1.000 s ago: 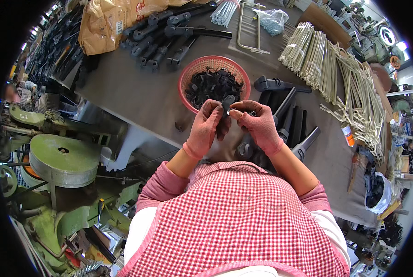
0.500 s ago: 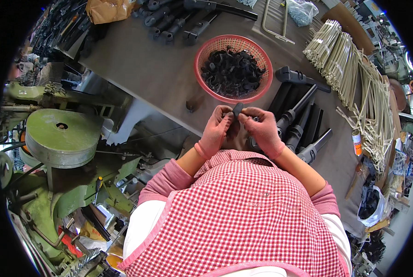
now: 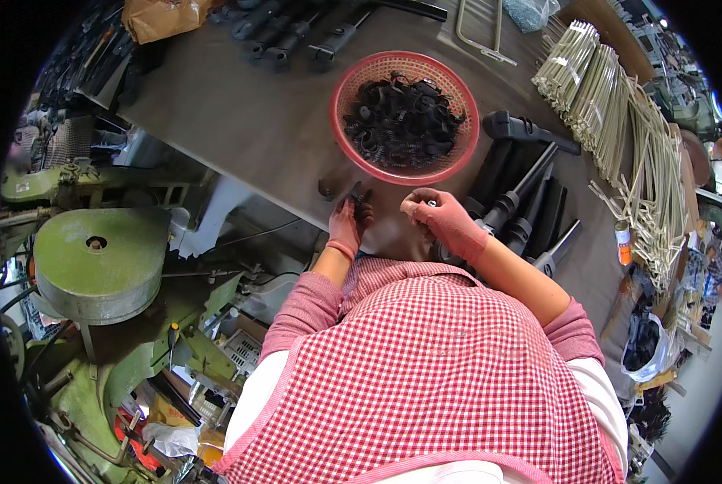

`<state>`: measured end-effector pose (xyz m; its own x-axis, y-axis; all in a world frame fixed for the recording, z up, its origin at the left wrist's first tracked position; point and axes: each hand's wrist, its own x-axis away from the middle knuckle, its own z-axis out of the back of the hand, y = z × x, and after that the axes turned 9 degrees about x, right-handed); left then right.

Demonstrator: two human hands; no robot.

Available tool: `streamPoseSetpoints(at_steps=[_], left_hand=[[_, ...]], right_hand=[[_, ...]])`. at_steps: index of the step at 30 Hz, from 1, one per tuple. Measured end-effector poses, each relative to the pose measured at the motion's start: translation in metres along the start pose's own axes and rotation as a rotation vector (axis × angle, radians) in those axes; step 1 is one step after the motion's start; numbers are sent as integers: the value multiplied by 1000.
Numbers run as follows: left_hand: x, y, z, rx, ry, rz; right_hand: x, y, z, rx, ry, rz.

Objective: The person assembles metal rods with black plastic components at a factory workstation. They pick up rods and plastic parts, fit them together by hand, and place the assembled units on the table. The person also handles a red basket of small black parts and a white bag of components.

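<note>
Beyond the fingers sits a red basket (image 3: 409,178). The left hand (image 3: 347,231) clamps a dark piece (image 3: 356,194) between fingers, the right hand (image 3: 451,223) a shiny bit (image 3: 432,203).

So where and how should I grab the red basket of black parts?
I'd pinch the red basket by its rim, probably from the left: the rim is round and exposed there, with bare table beside it, while a black tube lies close on the right.
</note>
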<state>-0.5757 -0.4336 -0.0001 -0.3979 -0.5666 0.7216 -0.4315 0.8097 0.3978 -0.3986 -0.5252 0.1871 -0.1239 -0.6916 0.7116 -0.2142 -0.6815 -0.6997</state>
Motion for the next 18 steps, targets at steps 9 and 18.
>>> streamPoseSetpoints(at_steps=[9, 18], left_hand=[[29, 38, -98, -1561, -442, -1228], [-45, 25, -186, -2466, -333, -547]], right_hand=[[42, -8, 45, -799, -101, 159], [49, 9, 54, -659, 141, 154]])
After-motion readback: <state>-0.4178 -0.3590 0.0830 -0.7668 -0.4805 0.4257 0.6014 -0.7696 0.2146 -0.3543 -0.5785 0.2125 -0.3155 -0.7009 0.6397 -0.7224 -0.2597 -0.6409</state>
